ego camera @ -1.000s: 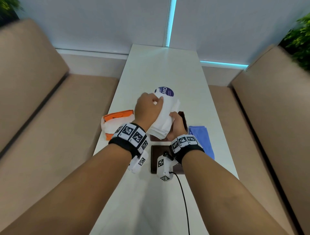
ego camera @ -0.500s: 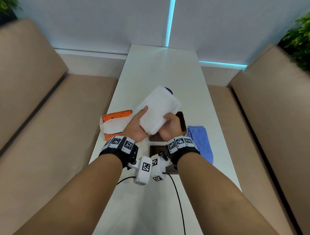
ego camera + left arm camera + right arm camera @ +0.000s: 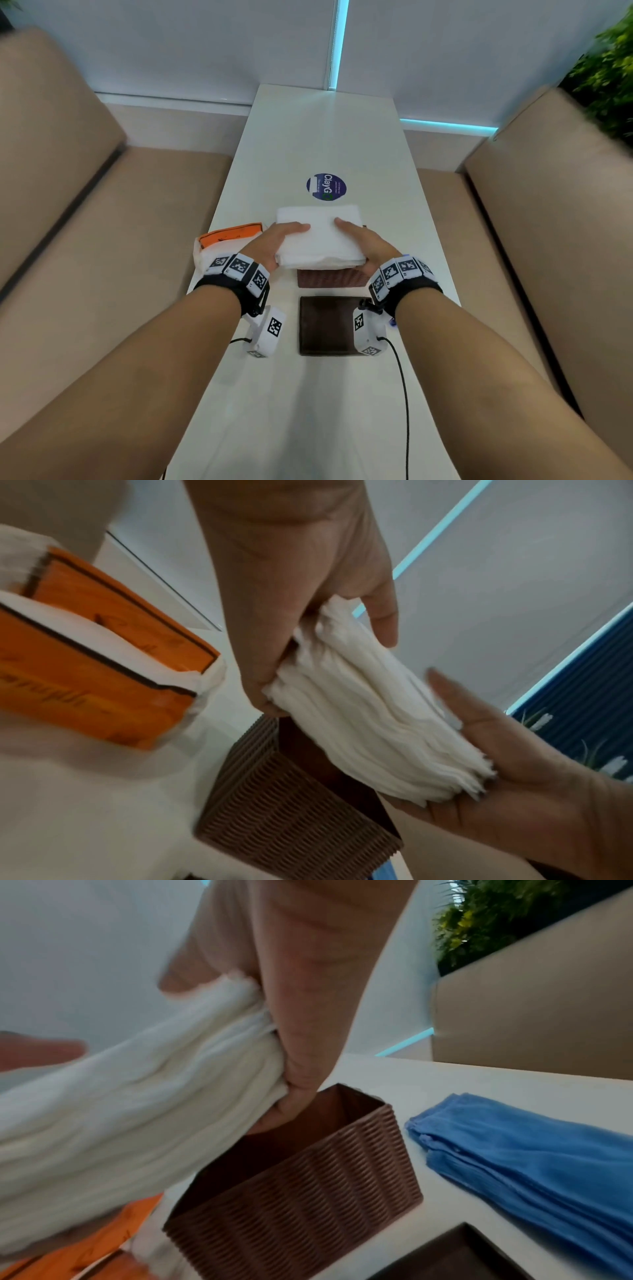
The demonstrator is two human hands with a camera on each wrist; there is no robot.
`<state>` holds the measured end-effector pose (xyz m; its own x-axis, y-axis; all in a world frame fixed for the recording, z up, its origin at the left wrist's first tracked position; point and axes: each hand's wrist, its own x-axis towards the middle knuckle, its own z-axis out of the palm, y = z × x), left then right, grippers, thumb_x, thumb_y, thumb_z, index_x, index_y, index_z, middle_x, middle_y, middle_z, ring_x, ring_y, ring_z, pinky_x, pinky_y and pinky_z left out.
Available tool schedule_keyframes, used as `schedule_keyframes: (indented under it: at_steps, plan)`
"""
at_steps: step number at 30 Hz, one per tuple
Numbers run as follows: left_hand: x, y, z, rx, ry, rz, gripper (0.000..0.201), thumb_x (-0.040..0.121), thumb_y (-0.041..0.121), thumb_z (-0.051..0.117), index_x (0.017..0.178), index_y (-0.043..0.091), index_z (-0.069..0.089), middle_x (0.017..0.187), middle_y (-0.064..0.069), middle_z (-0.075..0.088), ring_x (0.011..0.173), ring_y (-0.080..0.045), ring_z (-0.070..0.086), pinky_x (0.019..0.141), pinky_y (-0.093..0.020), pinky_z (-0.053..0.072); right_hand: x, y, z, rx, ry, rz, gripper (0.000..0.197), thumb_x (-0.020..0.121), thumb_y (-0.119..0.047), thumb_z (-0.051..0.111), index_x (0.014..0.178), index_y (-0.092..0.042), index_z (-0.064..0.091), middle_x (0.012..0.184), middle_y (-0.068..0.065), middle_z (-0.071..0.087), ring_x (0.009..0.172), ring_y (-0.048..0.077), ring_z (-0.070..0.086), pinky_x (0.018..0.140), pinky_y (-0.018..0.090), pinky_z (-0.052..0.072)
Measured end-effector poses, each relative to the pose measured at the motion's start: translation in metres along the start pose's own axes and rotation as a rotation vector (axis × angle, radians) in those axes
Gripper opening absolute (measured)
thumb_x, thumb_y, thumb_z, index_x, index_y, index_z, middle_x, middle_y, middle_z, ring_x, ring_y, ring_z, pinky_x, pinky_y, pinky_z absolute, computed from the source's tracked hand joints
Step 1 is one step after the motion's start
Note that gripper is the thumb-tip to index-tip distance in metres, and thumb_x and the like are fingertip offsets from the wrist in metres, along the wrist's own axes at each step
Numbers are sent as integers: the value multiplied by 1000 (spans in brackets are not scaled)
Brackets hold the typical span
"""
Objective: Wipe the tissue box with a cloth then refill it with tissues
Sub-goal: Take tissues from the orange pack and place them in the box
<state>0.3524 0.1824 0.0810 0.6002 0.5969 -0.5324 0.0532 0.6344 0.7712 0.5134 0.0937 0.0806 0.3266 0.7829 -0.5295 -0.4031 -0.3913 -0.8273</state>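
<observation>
White tissues [image 3: 320, 236], a thick folded stack, were held level between both hands just above the open brown tissue box [image 3: 330, 278]. The left hand [image 3: 274, 245] gripped the stack's left edge, thumb lying across the top and fingers curled underneath; the right hand [image 3: 368, 245] gripped the opposite edge the same way, its thumb on top. From the left wrist view the stack [image 3: 369, 723] hung tilted over the ribbed box [image 3: 294, 813], and the right hand's palm [image 3: 534, 772] cupped its lower end. The right wrist view showed the box [image 3: 308, 1183] standing open on the white desk [image 3: 479, 1077], its dark inside bare below the right hand's fingers [image 3: 301, 1069]. Nearer the person than both hands, between the wrists, lay the flat dark brown lid [image 3: 327, 325]. Just left of the left hand sat an orange tissue packet [image 3: 226, 240], torn open. Right of the right hand lay a folded blue cloth [image 3: 534, 1156], close beside the box but apart from it. Beyond the hands a round blue sticker [image 3: 326, 187] was stuck on the desk.
</observation>
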Motion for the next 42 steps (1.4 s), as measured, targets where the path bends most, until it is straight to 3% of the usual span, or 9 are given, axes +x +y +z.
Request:
schedule_keyframes:
  at_steps: [3,7,11,15,18,21,30,35,42]
  plan:
    - [7,3,8,21,95,59,47,77,18,72,120,9,57,110,-11,67,93,-25,66,58,-29,59,2,-2,-4,-1,54,11,60,82,-45,65,128,-9,55,124,14,65,115,30,62,102,44,48]
    - [32,-4,13,72,174,81,111,45,31,86,141,9,34,132,-14,56,107,-28,63,68,-34,59,9,-4,-12,-92,113,-33,74,69,-38,74,131,-6,50,124,16,64,112,34,63,99,49,49]
    - [39,-2,26,189,247,111,81,87,20,65,148,16,12,139,-12,43,113,-28,56,94,-40,50,37,1,-33,-195,210,-65,96,51,-49,79,130,-8,46,122,11,63,107,30,65,94,47,54]
    - [51,-8,30,393,274,120,61,95,6,39,149,12,11,141,-17,42,103,-23,50,92,-35,45,72,11,-51,-349,258,-22,98,45,-48,67,132,-7,46,126,15,59,110,33,62,97,47,51]
    - [54,-14,34,604,270,156,61,95,-1,36,149,5,9,123,-15,47,102,-24,48,85,-28,40,53,-2,-32,-481,270,13,76,64,-33,61,131,1,46,131,20,56,115,35,58,99,44,49]
    - [57,-18,39,737,275,142,67,94,-2,36,150,1,-2,128,-18,47,117,-31,49,97,-32,40,36,-10,-13,-637,301,68,60,90,-19,52,141,4,29,139,17,45,127,33,48,107,40,41]
    - [76,-31,48,1139,322,134,75,93,-1,41,147,-3,-12,142,-28,39,122,-34,51,99,-37,42,53,-5,0,-839,418,99,42,98,-10,40,136,7,35,142,19,45,132,31,46,103,32,39]
    - [74,-37,45,1178,287,204,78,89,-5,44,149,3,-5,134,-29,43,117,-37,52,96,-40,44,58,2,2,-875,468,115,45,97,-6,43,139,4,29,144,18,43,134,29,43,106,32,36]
    - [32,-41,5,1088,414,483,55,88,-5,48,140,11,40,150,-13,26,139,-27,29,111,-33,30,58,11,4,-958,464,62,50,96,-5,44,141,4,24,140,21,47,129,32,48,101,35,42]
